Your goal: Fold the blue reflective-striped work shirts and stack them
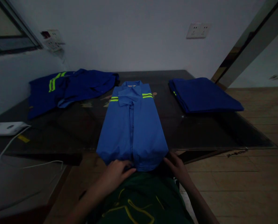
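Observation:
A light blue work jacket (145,130) with yellow-green stripes lies folded lengthwise on the dark table, collar toward the wall. Its lower hem hangs over the front edge, close to my body. At the hem's lower left, my left hand (120,171) is closed with the cloth at its fingers. My right hand (176,165) is at the hem's lower right corner, fingers bent against the fabric; the fingertips are partly hidden in shadow.
A darker blue garment (82,87) with stripes lies loosely at the back left. On the right rests a folded dark blue garment (204,96). A white device (7,128) with a cable lies at the table's left. Wall sockets (198,30) are above the table (176,133).

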`<state>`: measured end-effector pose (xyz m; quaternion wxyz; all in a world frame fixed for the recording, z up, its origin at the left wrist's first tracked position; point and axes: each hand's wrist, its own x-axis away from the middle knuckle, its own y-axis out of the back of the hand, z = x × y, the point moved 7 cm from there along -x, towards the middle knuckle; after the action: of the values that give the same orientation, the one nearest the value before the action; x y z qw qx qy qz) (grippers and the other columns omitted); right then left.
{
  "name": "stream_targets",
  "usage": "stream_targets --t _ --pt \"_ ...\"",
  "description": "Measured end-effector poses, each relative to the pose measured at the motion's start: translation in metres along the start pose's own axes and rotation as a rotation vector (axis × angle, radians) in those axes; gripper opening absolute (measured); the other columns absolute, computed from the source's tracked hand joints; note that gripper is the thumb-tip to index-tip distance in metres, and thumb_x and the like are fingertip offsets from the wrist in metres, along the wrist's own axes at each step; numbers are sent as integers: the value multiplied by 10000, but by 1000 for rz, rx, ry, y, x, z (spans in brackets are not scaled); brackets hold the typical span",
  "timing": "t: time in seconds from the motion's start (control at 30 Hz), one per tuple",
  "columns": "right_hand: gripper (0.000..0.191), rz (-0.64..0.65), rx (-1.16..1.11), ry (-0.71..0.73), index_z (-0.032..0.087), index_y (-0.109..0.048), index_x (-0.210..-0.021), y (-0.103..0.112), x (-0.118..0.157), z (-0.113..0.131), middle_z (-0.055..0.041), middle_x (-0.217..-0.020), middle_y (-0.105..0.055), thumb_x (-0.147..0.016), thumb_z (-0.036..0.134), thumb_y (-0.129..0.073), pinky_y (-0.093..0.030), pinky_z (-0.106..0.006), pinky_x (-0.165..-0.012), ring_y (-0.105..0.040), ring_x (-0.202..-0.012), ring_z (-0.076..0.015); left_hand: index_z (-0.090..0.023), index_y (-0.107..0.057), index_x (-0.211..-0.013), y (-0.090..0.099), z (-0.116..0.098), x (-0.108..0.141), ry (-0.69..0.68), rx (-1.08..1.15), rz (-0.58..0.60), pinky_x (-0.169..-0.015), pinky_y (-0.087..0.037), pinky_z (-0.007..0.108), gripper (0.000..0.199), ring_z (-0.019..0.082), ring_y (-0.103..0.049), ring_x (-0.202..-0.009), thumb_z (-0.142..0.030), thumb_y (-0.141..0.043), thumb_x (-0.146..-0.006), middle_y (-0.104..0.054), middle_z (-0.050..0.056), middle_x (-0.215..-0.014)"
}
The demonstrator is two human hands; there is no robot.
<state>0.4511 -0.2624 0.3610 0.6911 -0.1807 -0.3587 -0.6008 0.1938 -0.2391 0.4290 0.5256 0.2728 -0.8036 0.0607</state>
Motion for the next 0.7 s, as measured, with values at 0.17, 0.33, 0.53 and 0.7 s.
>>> stream_targets --t 0.17,0.33,0.53,0.7 --pt "450 102 -12 1 187 -729 -804 -17 -8 19 -82 -915 -747 -768 614 -592 -512 -419 -881 -674 -915 -283 -263 -677 -1012 -44 16 -23 12 108 -131 -775 -481 316 267 232 -659 -863 -430 -543 -853 -718 43 -935" --pt "504 -34 12 -36 172 -734 -791 -14 -5 10 -96 -907 -750 -719 659 -624 -525 -398 -833 -680 -892 -298 -279 -689 -817 -55 13 -20 -140 237 -98 -756 -480 306 314 224 -637 -827 -436 -431 -904 -704 30 -852" --pt "392 51 188 27 228 -760 -847 -13 -7 -5 -84 -905 -754 -778 578 -597 -541 -353 -761 -700 -860 -287 -319 -677 -926 -46 37 -1 -9 177 -37 -757 -477 308 200 208 -675 -796 -373 -495 -866 -723 14 -788" --pt "219 307 362 49 299 -778 -872 29 -4 30 -56 -914 -756 -703 422 -711 -549 -300 -703 -706 -845 -261 -262 -656 -710 53 7 2 -150 195 -49 -636 -476 260 379 149 -613 -598 -495 -425 -900 -670 -5 -647"
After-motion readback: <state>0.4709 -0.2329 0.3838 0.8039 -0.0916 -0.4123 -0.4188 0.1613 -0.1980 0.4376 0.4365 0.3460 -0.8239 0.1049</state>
